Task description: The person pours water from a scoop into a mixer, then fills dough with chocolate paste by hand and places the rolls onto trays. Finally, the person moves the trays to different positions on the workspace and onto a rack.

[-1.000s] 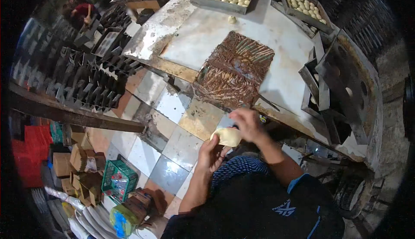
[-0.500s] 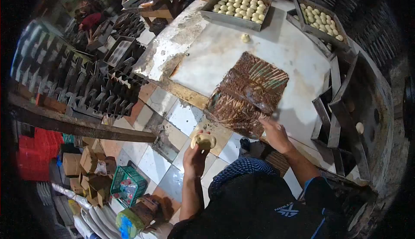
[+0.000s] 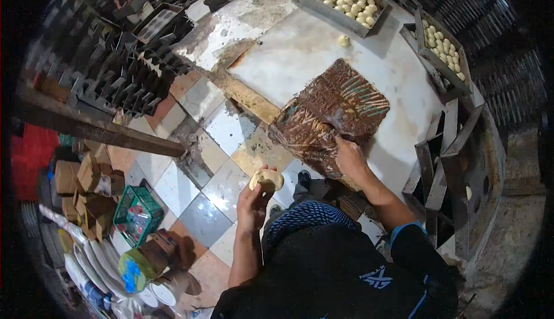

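- Left hand (image 3: 249,206): gripping dough (image 3: 274,179) between thumb and fingers, raised just off the near-left side of the paste (image 3: 324,97).
- Right hand (image 3: 351,160): fingers bent at the near part of the paste; cannot tell if gripping anything.
- Seemingly taking up paste: best to scoop a modest, even amount.
- Cup the dough level, pressing lightly to avoid tearing; leave its rim unsmeared.
- Beyond the paste, ball (image 3: 344,41) and tray (image 3: 329,14): worth sparing from smears.

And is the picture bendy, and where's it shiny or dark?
Head view: yes, the tabletop looks bulgy; head view: a floor tile has shiny glare; head view: the corners are black, and a soft shadow falls beside the right hand.
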`<state>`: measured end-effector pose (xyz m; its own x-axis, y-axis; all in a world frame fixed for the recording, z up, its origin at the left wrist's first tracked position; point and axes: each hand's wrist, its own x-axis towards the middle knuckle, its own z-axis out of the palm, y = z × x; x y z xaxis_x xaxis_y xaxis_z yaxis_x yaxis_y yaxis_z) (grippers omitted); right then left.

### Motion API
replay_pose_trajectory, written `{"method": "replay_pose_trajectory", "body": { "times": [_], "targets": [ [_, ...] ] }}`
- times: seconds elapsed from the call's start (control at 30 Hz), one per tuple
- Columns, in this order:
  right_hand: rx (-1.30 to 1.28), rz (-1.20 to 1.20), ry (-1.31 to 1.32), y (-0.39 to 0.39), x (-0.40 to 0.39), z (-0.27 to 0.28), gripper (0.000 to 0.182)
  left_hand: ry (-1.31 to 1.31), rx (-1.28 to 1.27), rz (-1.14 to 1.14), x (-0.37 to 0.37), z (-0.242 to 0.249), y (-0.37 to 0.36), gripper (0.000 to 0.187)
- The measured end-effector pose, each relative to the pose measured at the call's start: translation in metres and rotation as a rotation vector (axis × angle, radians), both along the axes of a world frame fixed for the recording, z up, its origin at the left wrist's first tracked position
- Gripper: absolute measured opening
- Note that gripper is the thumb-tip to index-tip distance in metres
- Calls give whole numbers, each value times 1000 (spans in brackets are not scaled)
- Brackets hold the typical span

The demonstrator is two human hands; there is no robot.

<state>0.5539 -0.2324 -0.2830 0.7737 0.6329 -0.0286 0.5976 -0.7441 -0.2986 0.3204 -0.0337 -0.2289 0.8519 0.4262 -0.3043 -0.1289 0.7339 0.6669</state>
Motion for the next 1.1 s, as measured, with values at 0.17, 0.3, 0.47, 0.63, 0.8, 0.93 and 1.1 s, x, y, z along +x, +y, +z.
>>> {"method": "replay_pose_trajectory", "body": {
  "times": [0.17,0.3,0.47,0.63,0.8,0.93,1.1],
  "targets": [
    [136,5,-14,19,13,20,29,-6,13,22,-10,-1,5,54],
    [-31,33,115,19,13,1,32,-2,45,27,-12,8,8,55],
    [54,74,43,22,19,15,19,-2,54,56,-1,12,7,60],
    [72,-17,84,15,25,-1,18,-11,66,18,16,10,2,58],
    [412,-195,1275,-11,43,35,24,56,62,36,60,-3,-15,48],
    [761,228,368,-23,-5,32,16,177,-32,-42,97,-16,-33,39],
    [541,193,-72,-47,-26,27,48,233,-88,-169,128,0,-55,38]
  ]
}}
